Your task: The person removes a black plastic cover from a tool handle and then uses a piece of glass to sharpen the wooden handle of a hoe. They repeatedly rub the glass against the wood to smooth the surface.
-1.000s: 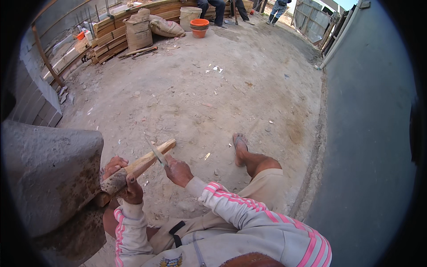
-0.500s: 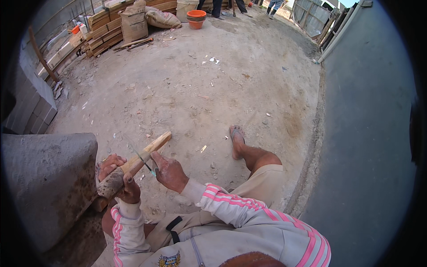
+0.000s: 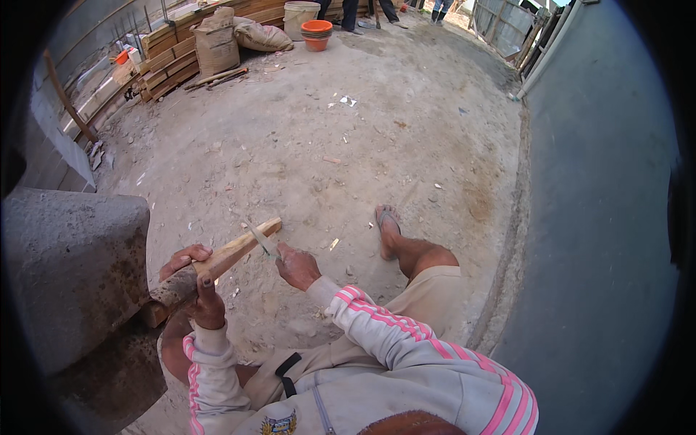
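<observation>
My left hand grips a wooden piece, pale and cut toward its far end, grey and rough at the near end, its fingers and thumb wrapped around it. The near end lies against a stained grey block-like mass at left, though whether it rests on it is unclear. My right hand is closed on the handle of a long-bladed knife, its blade angled across the wood near the far part. The handle is mostly hidden in my fingers.
Pale blocks stand at left. Across the dusty ground are stacked timber, sacks, orange buckets, a pale bucket and several people's legs. A grey wall runs along the right; my foot is ahead.
My right hand with the knife moved left along the wood half a second ago and is now back to the right, the blade more lifted. My left hand still grips the wood.
</observation>
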A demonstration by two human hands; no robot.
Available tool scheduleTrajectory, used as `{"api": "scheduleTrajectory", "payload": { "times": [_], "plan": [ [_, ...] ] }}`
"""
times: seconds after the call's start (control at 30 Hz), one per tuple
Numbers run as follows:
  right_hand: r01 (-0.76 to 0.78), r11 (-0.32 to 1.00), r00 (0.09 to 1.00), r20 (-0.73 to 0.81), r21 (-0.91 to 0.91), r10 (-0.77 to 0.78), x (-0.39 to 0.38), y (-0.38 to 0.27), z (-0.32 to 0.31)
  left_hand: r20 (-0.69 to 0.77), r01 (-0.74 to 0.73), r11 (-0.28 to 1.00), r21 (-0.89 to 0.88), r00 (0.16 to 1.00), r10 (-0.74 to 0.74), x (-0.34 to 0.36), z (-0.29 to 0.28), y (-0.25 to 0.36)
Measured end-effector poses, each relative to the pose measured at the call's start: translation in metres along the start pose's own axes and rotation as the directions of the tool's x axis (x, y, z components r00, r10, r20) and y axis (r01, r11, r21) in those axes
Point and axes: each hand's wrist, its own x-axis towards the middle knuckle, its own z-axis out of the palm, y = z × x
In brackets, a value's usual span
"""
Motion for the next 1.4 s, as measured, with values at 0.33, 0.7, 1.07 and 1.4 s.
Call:
{"api": "scheduleTrajectory", "payload": {
  "times": [0.33,0.7,1.07,1.4],
  "plan": [
    [0.015,0.783,0.992,-0.108,0.622,0.067,0.001,0.010,-0.022,-0.046,0.181,0.944,-0.276,0.979,-0.201,0.031,-0.022,-0.008],
    [0.356,0.750,0.847,-0.531,0.558,-0.007,-0.035,-0.054,-0.119,-0.202,0.212,0.779,-0.590,0.896,-0.397,0.102,-0.026,-0.007],
    [0.394,0.538,0.911,-0.236,0.745,-0.339,-0.070,-0.090,-0.176,-0.219,0.319,0.511,-0.798,0.636,-0.740,0.098,-0.003,-0.093],
    [0.503,0.702,0.848,-0.134,0.503,-0.512,-0.072,-0.089,-0.192,0.071,0.450,0.060,-0.891,0.268,-0.961,-0.025,0.095,-0.125]
  ]
}}
